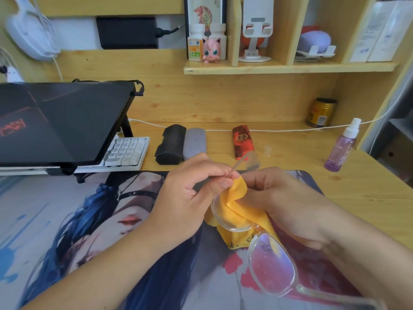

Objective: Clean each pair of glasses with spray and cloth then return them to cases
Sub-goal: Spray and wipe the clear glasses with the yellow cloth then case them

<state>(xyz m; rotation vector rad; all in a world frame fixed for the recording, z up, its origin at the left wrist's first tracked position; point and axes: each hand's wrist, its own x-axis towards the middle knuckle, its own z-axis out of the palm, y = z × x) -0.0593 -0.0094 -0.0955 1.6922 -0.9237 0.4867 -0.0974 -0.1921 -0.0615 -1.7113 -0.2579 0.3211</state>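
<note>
A pair of clear-framed glasses (271, 267) hangs over the desk mat, one lens low and near me, wet with droplets. My left hand (190, 198) pinches the frame at the temple hinge. My right hand (281, 198) holds a yellow cloth (237, 204) folded over the other lens. One temple arm sticks up behind my fingers. Three cases lie at the back of the desk: black (171, 144), grey (194, 143) and red (243, 141). A purple spray bottle (342, 148) stands at the right, its clear cap (267, 150) lying on the desk.
A printed desk mat (89, 220) covers the near desk. A laptop on a stand (62, 121) and a white keyboard (127, 151) fill the left. A yellow can (321, 113) stands back right. A white cable (268, 130) runs along the back. Shelves hold bottles and a pink figure.
</note>
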